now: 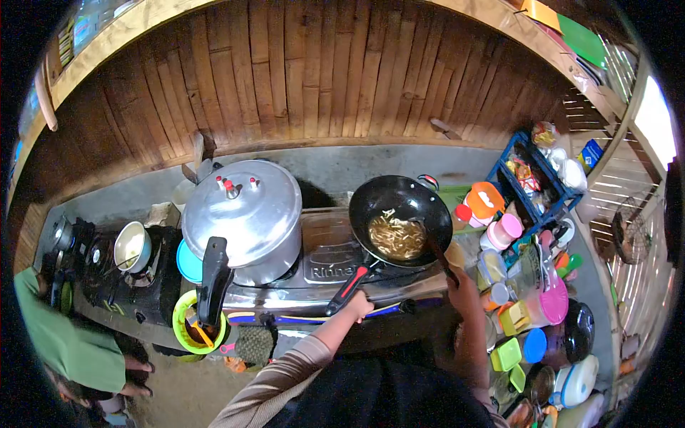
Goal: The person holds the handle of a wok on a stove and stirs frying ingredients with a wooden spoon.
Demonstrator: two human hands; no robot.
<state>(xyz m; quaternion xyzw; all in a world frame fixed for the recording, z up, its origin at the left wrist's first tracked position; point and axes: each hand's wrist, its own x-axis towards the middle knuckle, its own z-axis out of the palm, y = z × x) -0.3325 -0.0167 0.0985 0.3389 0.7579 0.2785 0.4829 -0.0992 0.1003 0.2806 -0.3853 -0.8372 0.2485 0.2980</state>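
Observation:
A black wok (401, 221) sits on the right burner of a metal stove (332, 265), with pale strips in brown liquid (397, 237) inside. Its black and red handle (347, 290) points toward the front left. Just right of that handle, at the stove's front edge, is my left hand (359, 307), its fingers curled; what they hold, if anything, is hidden. My right hand (460, 284) is closed around the dark handle of a utensil (444, 262) that reaches over the wok's right rim. A large pressure cooker (246, 214) with a black handle stands on the left burner.
Lidded containers and cups (546, 303) crowd the right side, below a blue rack (535, 182). A green bowl (187, 334) with an orange utensil stands front left. Farther left, a pot (133, 246) rests on another stove. Another person in green (71, 342) is at the far left.

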